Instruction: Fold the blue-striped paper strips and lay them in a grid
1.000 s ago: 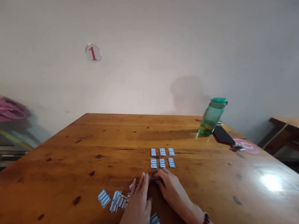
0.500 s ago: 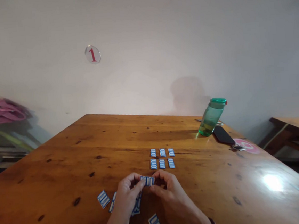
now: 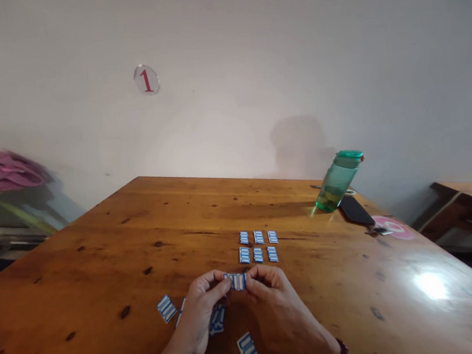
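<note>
A small blue-and-white striped piece (image 3: 237,281), flat like a card or a sheet of labels, is held level between both hands. My left hand (image 3: 204,306) pinches its left end between thumb and fingers. On its right end, my right hand (image 3: 273,295) has the same kind of pinch. Similar striped pieces lie around: one (image 3: 166,308) left of my left hand, a cluster (image 3: 217,319) partly hidden behind that hand, and another (image 3: 250,353) nearer to me between the wrists. Beyond my fingers, several smaller-looking ones (image 3: 258,254) form two rows of three.
The wooden table (image 3: 102,255) reaches the wall. At its right side a green bottle (image 3: 339,181) stands near a black phone (image 3: 355,210), keys (image 3: 378,231) and a pink round disc (image 3: 395,227). A pink cloth (image 3: 6,170) hangs at far left; a wooden bench (image 3: 465,206) is at right.
My right hand's pinch has shifted slightly rightward along the striped piece, and more of its stripes show. The whole view has moved a little; the pieces on the table look unmoved.
</note>
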A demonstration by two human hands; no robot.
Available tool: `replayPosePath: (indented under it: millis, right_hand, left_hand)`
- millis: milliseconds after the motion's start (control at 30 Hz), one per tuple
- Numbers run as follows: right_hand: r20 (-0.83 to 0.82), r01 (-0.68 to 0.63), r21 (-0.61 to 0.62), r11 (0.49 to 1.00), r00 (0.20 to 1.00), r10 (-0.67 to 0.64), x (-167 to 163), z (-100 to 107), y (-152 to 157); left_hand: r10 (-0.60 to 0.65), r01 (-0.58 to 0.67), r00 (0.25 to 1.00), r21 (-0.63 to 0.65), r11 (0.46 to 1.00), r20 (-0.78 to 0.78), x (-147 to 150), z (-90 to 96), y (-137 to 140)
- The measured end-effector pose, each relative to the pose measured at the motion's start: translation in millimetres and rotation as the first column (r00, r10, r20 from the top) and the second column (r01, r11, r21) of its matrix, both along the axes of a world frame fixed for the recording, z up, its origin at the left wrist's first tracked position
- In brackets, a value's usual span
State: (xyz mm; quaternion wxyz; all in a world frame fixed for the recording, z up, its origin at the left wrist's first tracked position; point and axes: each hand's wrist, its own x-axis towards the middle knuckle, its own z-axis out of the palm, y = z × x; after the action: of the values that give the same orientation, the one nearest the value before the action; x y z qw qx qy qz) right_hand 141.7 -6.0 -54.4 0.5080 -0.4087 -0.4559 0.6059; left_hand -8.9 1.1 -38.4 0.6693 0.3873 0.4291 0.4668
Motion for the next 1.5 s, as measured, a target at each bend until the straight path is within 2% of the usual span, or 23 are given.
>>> replayPosePath:
  millis: [400, 500, 600, 733, 800, 900, 967, 1067, 1167, 1333, 1500]
  right_hand:
    - [0.013, -0.003, -0.014, 1.000, 1.000, 0.003, -2.3, 7.6, -1.7]
    - [0.101, 0.044, 0.043, 0.998, 0.994, -0.048, -2.8, 9.4, -2.5]
    - [0.272, 0.084, 0.144, 0.986, 0.955, -0.121, -3.3, 13.8, -3.9]
    - [0.434, 0.049, 0.245, 0.968, 0.888, -0.154, -2.8, 19.5, -6.4]
    - [0.461, 0.030, 0.265, 0.964, 0.874, -0.154, -2.3, 20.8, -7.3]
    - [0.477, 0.021, 0.265, 0.964, 0.866, -0.150, -1.5, 20.9, -7.7]
    - [0.501, 0.032, 0.274, 0.961, 0.849, -0.171, -0.7, 19.7, -7.1]
    - [0.575, 0.077, 0.307, 0.949, 0.779, -0.249, 1.2, 16.1, -5.2]
    - [0.623, 0.102, 0.327, 0.939, 0.725, -0.296, 3.2, 11.7, -3.1]
    - [0.615, 0.123, 0.310, 0.943, 0.730, -0.297, 4.0, 8.1, -1.1]
    - [0.632, 0.097, 0.290, 0.952, 0.728, -0.267, 4.3, 6.2, 0.2]
  left_hand:
    - [-0.026, 0.029, 0.997, -0.052, 0.998, 0.071, 1.6, 1.5, 0.2]
    - [-0.026, 0.026, 0.999, 0.013, 1.000, -0.029, 1.2, 3.7, -0.4]
    - [-0.025, 0.059, 0.974, 0.148, 0.987, -0.223, 0.4, 6.0, -0.3]
    - [-0.011, 0.125, 0.915, 0.258, 0.958, -0.403, 0.3, 10.5, 2.1]
    - [-0.052, 0.160, 0.906, 0.225, 0.961, -0.420, 2.2, 13.9, 3.6]
    - [-0.133, 0.188, 0.929, 0.131, 0.973, -0.346, 7.8, 16.9, 5.7]
    - [-0.131, 0.172, 0.947, 0.118, 0.978, -0.294, 12.1, 15.6, 7.2]
    - [-0.090, 0.126, 0.964, 0.132, 0.983, -0.250, 17.1, 9.1, 9.5]
    - [-0.085, 0.105, 0.973, 0.082, 0.991, -0.216, 19.6, 2.8, 10.7]
    - [-0.091, 0.090, 0.968, -0.014, 0.996, -0.236, 19.1, 1.2, 10.4]
    - [-0.109, 0.108, 0.964, -0.016, 0.994, -0.243, 17.2, 1.3, 10.1]
